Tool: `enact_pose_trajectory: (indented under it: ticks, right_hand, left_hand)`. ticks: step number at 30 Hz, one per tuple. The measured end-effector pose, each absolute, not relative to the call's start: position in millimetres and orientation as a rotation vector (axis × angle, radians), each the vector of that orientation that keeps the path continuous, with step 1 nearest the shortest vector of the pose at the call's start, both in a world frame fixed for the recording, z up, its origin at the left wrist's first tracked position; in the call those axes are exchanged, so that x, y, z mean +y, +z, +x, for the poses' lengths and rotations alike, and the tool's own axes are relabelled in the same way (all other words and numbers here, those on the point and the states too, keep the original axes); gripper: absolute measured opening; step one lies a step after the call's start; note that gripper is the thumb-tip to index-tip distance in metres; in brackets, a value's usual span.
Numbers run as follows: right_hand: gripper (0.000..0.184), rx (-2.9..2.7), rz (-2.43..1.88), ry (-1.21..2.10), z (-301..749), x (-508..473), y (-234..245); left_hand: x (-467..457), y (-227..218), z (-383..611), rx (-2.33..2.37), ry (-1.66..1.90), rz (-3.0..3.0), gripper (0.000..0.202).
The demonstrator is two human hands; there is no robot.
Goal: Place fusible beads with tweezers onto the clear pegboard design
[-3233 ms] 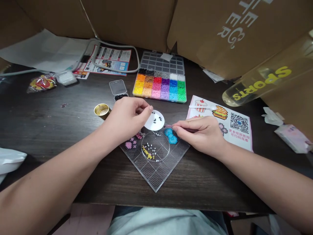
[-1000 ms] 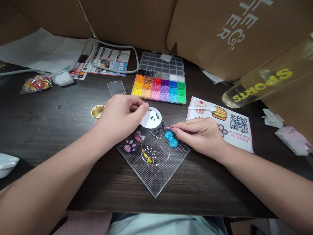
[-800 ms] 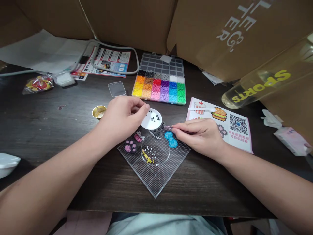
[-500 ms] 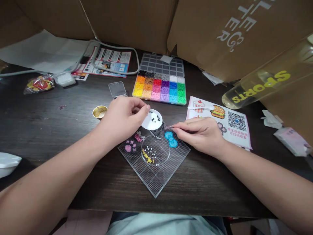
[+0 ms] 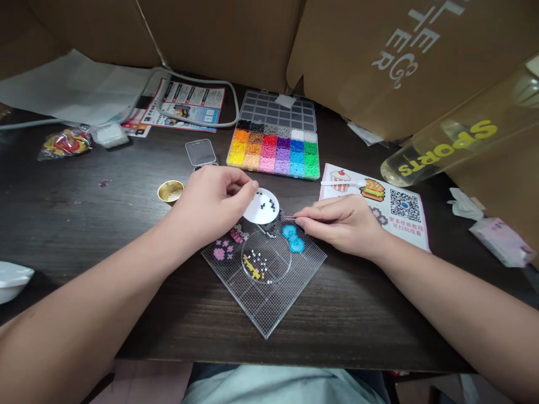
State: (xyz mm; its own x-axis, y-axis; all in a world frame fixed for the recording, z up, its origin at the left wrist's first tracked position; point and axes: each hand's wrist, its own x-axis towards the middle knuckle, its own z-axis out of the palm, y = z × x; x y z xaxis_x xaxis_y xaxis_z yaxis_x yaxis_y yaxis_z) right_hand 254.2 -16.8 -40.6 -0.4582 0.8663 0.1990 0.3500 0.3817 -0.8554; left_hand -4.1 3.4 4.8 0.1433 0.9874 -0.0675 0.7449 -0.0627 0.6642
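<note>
My left hand (image 5: pixel 213 196) pinches the left edge of a small white dish (image 5: pixel 255 214), which carries several black beads and is held over the far corner of a clear pegboard (image 5: pixel 269 311). Between the thumb and fingers of my right hand (image 5: pixel 345 224) is a pair of tweezers (image 5: pixel 288 217), pointing left toward black and grey beads beside the dish. The tips are too small to show whether they grip a bead. A clear round dish (image 5: pixel 290 261) with white and yellow beads rests on the pegboard. Around it are a blue bow (image 5: pixel 293 239) and a pink paw (image 5: pixel 219 251) of beads.
A compartment box of coloured beads (image 5: pixel 273 151) lies open at the back. Left of my left hand stand a gold cup (image 5: pixel 170 191) and a small clear box (image 5: pixel 201 151). A pattern sheet (image 5: pixel 410 230) and a bottle (image 5: pixel 446 146) are on the right.
My right hand has shifted very slightly left with the tweezers. The left hand and white dish stay in place, and the whole view has drifted a little.
</note>
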Motion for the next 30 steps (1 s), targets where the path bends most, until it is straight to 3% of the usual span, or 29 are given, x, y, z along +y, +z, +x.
enact_pose_trajectory:
  ticks: [30]
  right_hand:
    - [0.014,-1.952,-1.064,1.046,250.4,-14.0,-30.3]
  left_hand:
    - [3.8,0.1,-5.9,1.576,0.573,1.898,0.029]
